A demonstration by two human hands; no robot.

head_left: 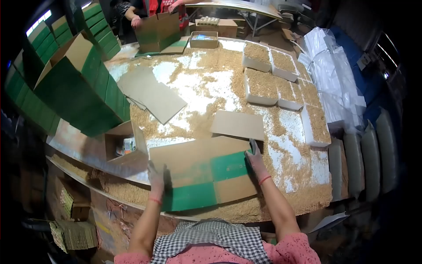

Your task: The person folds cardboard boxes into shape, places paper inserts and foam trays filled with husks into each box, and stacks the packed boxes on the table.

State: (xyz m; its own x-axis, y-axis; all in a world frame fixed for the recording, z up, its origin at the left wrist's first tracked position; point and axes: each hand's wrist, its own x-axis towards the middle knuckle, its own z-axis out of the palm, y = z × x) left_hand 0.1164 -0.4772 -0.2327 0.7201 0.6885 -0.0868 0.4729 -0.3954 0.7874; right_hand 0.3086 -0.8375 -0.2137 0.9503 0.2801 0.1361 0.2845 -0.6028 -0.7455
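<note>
A flat-looking cardboard box (189,163), brown with green printed panels, is held in front of me above the husk-covered table. My left hand (157,178), in a greyish glove, grips its left edge. On the opposite edge, my gloved right hand (256,160) has its fingers closed around the upper right corner. Just beyond the box lies a plain cardboard sheet (237,124), its near edge partly covered. To the left of my left hand, a small open carton (141,145) contains some small packaged items (127,146).
Loose flat sheets (154,94) lie mid-table. White trays filled with husk (262,86) line the right side. Tall green cartons (83,83) stand at left. Across the table, another person's hand (136,21) touches an open box (158,33). Plastic-wrapped bundles (329,75) stand far right.
</note>
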